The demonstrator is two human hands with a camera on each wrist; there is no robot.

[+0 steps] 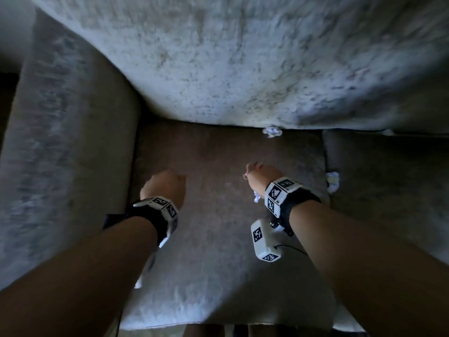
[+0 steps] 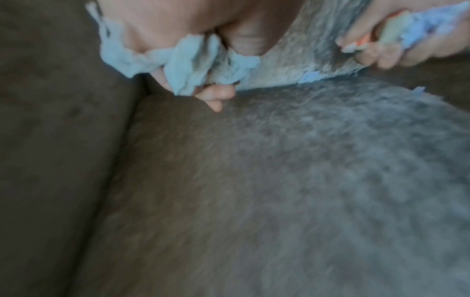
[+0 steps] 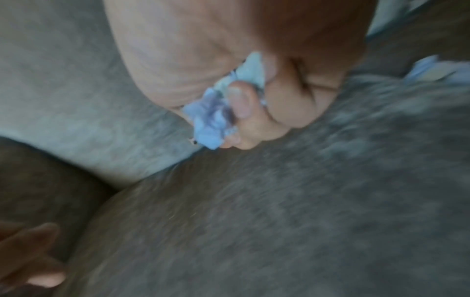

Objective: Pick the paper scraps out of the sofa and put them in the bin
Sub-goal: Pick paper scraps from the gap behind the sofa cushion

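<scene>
Both forearms fill the lower part of the head view, each with a marker-covered wrist unit. We see the left hand [image 1: 167, 184] curled into a fist above the seat cushion [image 1: 218, 263]. The right hand [image 1: 261, 175] hovers to its right, well apart from it, with a bit of white paper showing under the wrist. 2 paper scraps remain on the sofa [image 1: 218, 57]: scrap 1 [image 1: 272, 131] sits in the crease under the back cushion, and scrap 2 [image 1: 332, 181] is wedged in the gap at the cushion's right edge. We cannot see the bin.

Left wrist view: the fingers [image 2: 216, 96] are curled round a crumpled pale-blue wad [image 2: 188, 60], which bulges out between them. The picture is blurred.

Right wrist view: the fingers [image 3: 241, 104] are closed round a second crumpled wad [image 3: 211, 120] above the cushion. Another scrap lies at the right edge, too blurred to identify.
</scene>
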